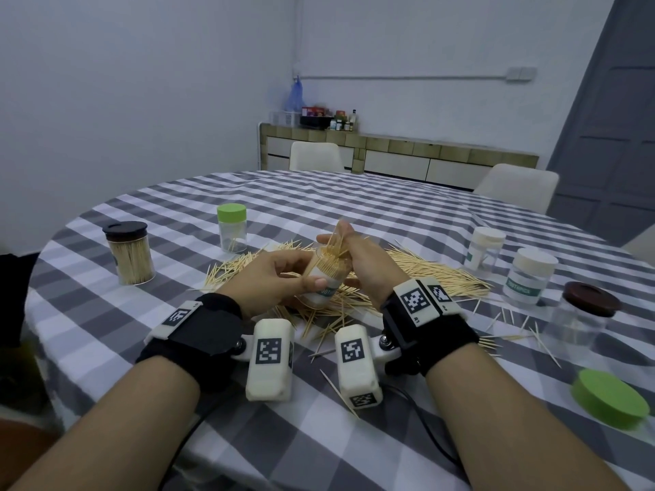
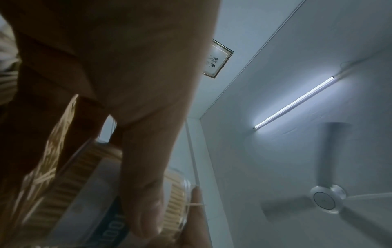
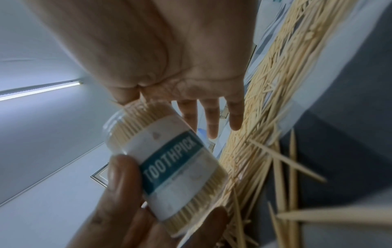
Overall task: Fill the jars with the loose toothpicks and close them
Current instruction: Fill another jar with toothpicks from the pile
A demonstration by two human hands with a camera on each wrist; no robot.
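Observation:
My left hand (image 1: 301, 272) grips a clear jar (image 1: 324, 290) with a teal TOOTHPICK label (image 3: 169, 161), tilted over the table and packed nearly full. The jar has no lid on. The left thumb (image 3: 120, 174) lies across its side. At the jar's mouth, my right hand (image 1: 338, 237) pinches a small bunch of toothpicks (image 1: 335, 244) between thumb and forefinger, tips pointing into the jar. Its other fingers (image 3: 212, 120) stretch out straight. A wide pile of loose toothpicks (image 1: 418, 269) lies on the checked tablecloth under and behind both hands.
A black-lidded jar full of toothpicks (image 1: 130, 255) and a green-lidded jar (image 1: 232, 228) stand at the left. Two white-lidded jars (image 1: 485, 248) (image 1: 531, 276) and a brown-lidded jar (image 1: 583, 315) stand at the right. A loose green lid (image 1: 609, 398) lies near the right edge. Stray toothpicks (image 1: 514, 331) are scattered about.

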